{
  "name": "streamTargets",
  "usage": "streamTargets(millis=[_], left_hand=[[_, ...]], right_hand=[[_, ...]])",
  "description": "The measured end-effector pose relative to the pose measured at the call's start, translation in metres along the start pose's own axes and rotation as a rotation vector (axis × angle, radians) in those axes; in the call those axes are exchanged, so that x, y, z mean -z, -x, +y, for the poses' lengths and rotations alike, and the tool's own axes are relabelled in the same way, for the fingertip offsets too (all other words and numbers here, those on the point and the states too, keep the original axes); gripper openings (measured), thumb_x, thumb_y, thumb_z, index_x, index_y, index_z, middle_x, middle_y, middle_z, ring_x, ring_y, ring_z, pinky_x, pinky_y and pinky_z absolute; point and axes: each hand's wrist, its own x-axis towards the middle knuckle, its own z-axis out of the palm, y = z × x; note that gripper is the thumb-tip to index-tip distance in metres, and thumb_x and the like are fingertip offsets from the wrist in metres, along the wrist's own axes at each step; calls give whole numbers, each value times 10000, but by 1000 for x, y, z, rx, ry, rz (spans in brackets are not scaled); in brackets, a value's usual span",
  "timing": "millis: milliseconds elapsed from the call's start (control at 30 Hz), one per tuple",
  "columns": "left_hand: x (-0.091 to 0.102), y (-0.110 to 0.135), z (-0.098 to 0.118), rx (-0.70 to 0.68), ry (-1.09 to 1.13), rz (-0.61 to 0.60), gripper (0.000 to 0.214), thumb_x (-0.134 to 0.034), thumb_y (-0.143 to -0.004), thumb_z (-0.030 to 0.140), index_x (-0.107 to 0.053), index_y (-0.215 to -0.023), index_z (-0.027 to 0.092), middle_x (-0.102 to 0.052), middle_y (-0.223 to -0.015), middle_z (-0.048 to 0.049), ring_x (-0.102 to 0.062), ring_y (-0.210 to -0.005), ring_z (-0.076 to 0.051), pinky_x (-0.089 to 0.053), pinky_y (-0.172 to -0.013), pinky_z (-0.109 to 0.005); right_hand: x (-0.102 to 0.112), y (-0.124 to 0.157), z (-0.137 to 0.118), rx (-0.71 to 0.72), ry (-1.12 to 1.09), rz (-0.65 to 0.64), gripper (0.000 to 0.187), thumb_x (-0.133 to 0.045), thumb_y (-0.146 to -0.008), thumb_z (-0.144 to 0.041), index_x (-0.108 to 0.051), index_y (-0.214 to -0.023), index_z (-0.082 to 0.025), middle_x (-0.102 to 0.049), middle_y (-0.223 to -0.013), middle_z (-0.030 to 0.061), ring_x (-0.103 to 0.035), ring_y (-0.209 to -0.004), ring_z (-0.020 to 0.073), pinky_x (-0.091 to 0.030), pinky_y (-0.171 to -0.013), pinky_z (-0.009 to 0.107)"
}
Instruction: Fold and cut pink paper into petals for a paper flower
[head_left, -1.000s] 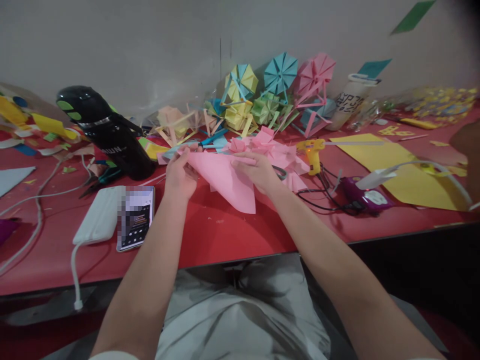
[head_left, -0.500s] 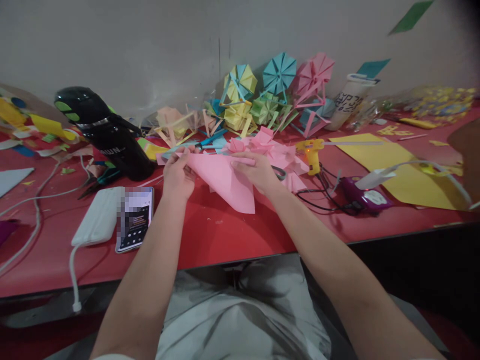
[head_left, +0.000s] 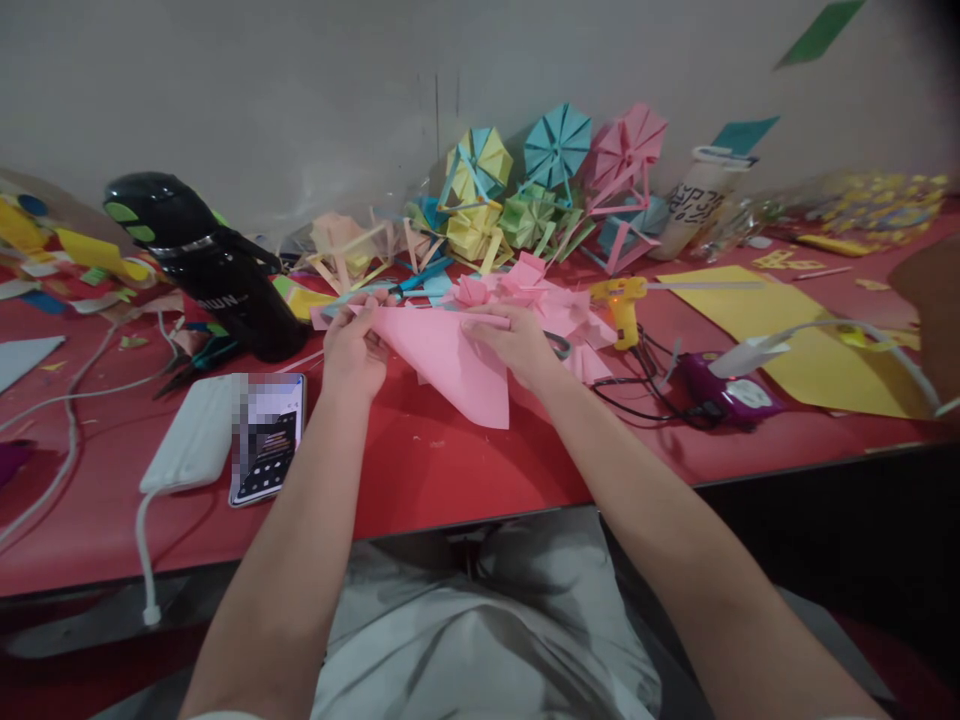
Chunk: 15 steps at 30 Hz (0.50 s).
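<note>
A sheet of pink paper (head_left: 450, 362) is stretched between my two hands above the red table. My left hand (head_left: 358, 348) is closed on its left end, and my right hand (head_left: 511, 345) pinches its upper right edge, which looks rolled or folded over. The sheet's lower right corner hangs down free. Just behind it lies a heap of folded pink paper pieces (head_left: 536, 290), partly hidden by the sheet and my right hand. A blue-handled tool (head_left: 421, 280) rests beyond my left hand.
Left are a black bottle (head_left: 217, 270), a white power bank (head_left: 187, 432) and a phone (head_left: 268, 440). To the right stand a yellow glue gun (head_left: 621, 308), a purple power socket (head_left: 727, 390) and yellow paper (head_left: 817, 350). Folded paper umbrellas (head_left: 557, 145) line the wall.
Almost nothing differs. Both hands keep the same hold on the pink paper, and the whole view has shifted very slightly.
</note>
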Motion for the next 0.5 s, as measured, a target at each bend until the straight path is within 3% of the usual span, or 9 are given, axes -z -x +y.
streamTargets(millis=[333, 500], left_hand=[[1, -1, 1, 13, -22, -18, 130, -729, -817, 129, -651, -817, 233, -795, -958, -20, -743, -1033, -180, -596, -840, -250], [0, 1, 3, 11, -32, -19, 134, -761, -807, 169, -643, -817, 232, -795, -976, -31, -728, -1094, -202, -599, -875, -270]], right_hand=[[0, 1, -2, -17, -10, 7, 286, -814, -666, -381, -785, -897, -215, -758, -893, 37, -664, -810, 183, -540, -737, 330], [1, 1, -2, -8, -4, 3, 281, -809, -682, -381, -787, -912, -221, -766, -943, 46, -685, -883, 209, -558, -793, 367]])
